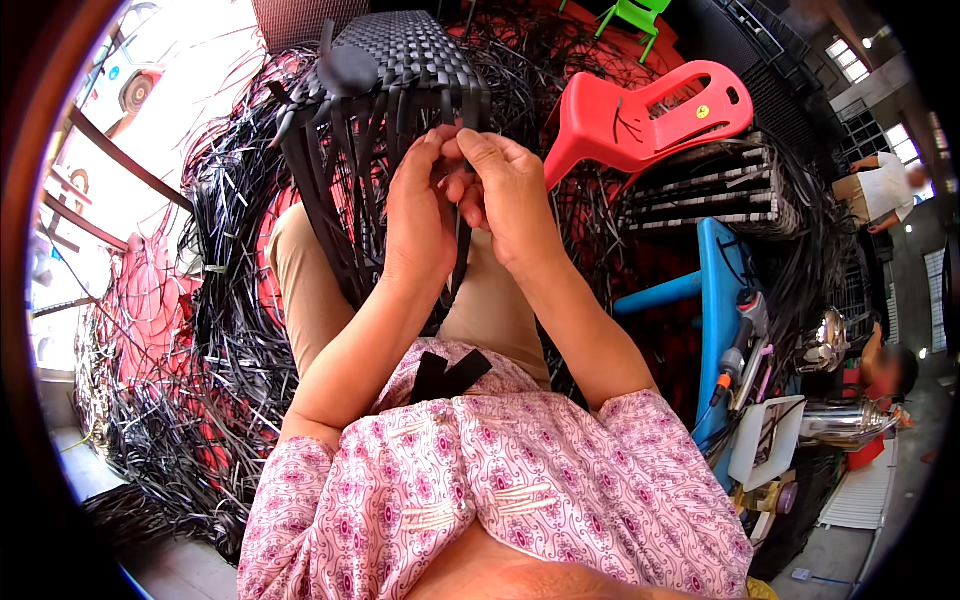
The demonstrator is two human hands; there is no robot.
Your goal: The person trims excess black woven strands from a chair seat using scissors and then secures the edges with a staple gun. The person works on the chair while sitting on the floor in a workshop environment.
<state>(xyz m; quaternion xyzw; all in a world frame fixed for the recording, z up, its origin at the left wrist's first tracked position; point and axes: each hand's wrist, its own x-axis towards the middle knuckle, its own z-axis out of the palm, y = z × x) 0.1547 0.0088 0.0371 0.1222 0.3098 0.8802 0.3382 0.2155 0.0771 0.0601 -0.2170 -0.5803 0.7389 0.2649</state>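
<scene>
My left hand (418, 215) and my right hand (508, 190) meet in front of my knees, their fingers curled in toward each other. Whatever the fingertips pinch is hidden between them. Just beyond them stands a dark woven piece (415, 50), tightly plaited on top. Long loose strips (345, 160) hang from its near edge, some running down behind my hands. A blurred, dark rounded shape (348, 72) shows over the weave's left part. Across my lap lies a short crossed black strip (450, 377).
Heaps of black strips (230, 330) cover the red floor on the left. At the right are a red plastic chair (650, 115), a stacked woven frame (710, 195) and a blue stool (715, 300) with a power tool (740, 340) and a white tray (765, 440). Another person (885, 190) stands far right.
</scene>
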